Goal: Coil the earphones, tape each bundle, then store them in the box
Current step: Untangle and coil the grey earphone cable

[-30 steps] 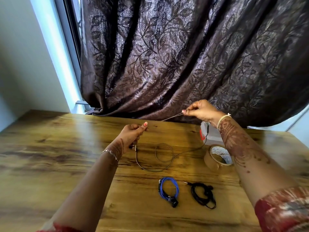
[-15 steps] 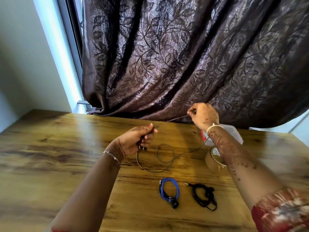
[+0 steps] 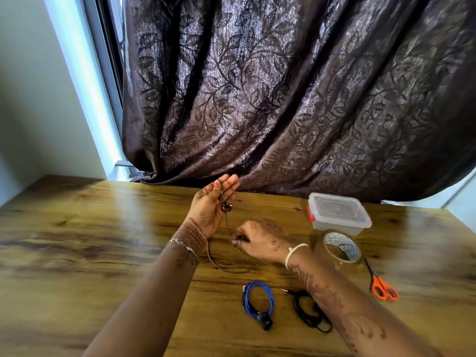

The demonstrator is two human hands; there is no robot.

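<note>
Lying nearby: box (image 3: 338,213), tape roll (image 3: 353,249), scissors (image 3: 383,289).

You have a glossy brown wooden table with dark streaks in its grain (image 3: 77,228) running across the whole lower part of your view; behind its far edge hangs a heavy dark brown curtain woven with a shiny leaf pattern (image 3: 283,99), falling in deep slanting folds down to that edge; on your left stands a plain pale wall (image 3: 31,99); between it and the curtain a grey window frame (image 3: 103,60) shows; a small pair of orange-handled scissors (image 3: 383,289) lies flat on the table at your right, blades pointing away from you.
</note>
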